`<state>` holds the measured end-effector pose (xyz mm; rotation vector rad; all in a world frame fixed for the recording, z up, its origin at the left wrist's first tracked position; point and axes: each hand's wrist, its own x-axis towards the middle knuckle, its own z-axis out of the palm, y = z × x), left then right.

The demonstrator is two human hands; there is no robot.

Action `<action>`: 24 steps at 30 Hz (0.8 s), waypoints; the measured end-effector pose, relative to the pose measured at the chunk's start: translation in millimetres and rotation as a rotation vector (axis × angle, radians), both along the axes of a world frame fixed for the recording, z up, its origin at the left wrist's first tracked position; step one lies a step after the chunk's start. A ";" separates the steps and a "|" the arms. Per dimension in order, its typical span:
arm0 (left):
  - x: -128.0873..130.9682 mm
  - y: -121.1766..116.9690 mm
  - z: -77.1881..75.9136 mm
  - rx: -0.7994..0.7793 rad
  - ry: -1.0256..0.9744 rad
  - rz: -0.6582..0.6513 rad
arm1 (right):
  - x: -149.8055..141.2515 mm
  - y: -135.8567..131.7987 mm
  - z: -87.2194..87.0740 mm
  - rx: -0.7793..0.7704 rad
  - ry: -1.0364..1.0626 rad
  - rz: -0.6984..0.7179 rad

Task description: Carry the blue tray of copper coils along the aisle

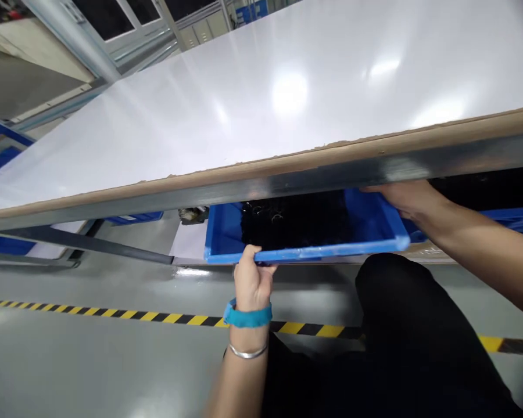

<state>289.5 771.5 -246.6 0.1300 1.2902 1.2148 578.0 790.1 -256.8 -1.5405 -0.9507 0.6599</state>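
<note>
A blue plastic bin [305, 253] sits under the overhanging table edge, its near rim towards me. Dark, small pieces [294, 223] fill much of it; their kind is too dark to make out. My left hand [253, 278] grips the near rim from the front, thumb over the top and fingers underneath. At the bin's right end, my right hand [403, 197] is closed on the side wall, with its fingertips partly hidden by the bin and the table edge.
Above the bin runs a white tabletop [261, 110] with a worn brown edge and grey metal frame [200, 197]. Another blue bin [512, 217] stands at the right on the lower shelf [192, 239]. Yellow-black tape [169, 317] crosses the floor. My knee [392, 290] is close below.
</note>
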 end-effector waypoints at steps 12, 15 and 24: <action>-54.3 -137.8 18.6 -0.205 0.077 0.254 | -46.3 -102.5 -1.8 -0.305 -0.123 0.129; -61.9 -181.3 46.1 -0.329 0.084 0.384 | -59.5 -134.3 15.6 -0.342 -0.023 0.287; -36.3 -325.9 168.0 -0.563 0.074 0.688 | -85.2 -194.7 97.3 -0.410 0.082 0.789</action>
